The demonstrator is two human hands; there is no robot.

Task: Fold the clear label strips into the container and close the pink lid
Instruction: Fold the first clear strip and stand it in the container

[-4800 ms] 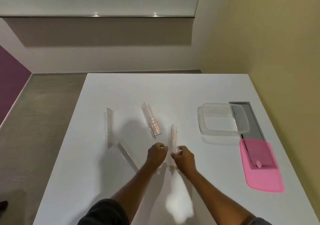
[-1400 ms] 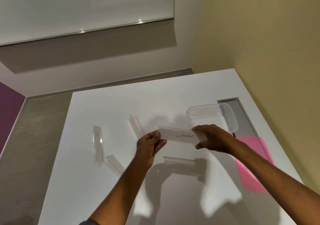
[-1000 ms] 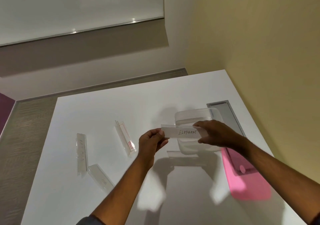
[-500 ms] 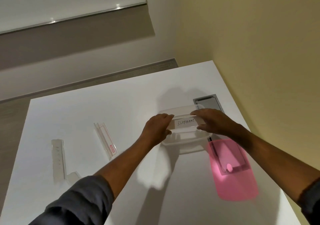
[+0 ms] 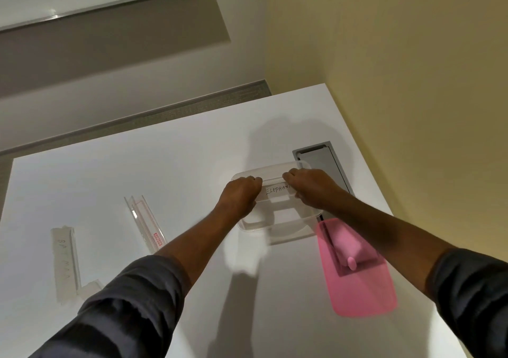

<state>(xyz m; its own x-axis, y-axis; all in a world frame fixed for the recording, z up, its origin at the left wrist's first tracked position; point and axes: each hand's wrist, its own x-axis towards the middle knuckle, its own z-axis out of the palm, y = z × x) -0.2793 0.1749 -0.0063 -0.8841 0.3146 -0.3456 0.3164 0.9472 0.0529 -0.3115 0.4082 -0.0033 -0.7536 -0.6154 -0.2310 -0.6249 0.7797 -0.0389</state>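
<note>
Both hands hold one strip [image 5: 277, 191] over the open container [image 5: 248, 224], one hand at each end. The left hand [image 5: 239, 198] pinches the left end and the right hand [image 5: 310, 188] the right end, fingers closed on the plastic. The strip's long axis runs left to right, along the container's longer side, and it sits within the rim's outline — whether it already touches the floor of the box cannot be told. It seems the placing step is nearly done; what looks left is to let it down and release, and since it lies square to the walls, neither hand needs to turn it.

The strip is clear plastic with a white card inside, hand-lettered "ELEPHANT" (the last letter is hidden under the right hand's fingers). It looks stiff and light, likely to spring if let go unevenly.

Three more strips lie well apart to the left on the table [image 5: 137, 165]: one with a red tag [image 5: 145, 225], one lettered faintly [image 5: 65, 264], and a third mostly hidden by the left sleeve. The left hand is nearer them. The lid [image 5: 360, 289] lies flat just beside the container — nearer the right hand.
</note>
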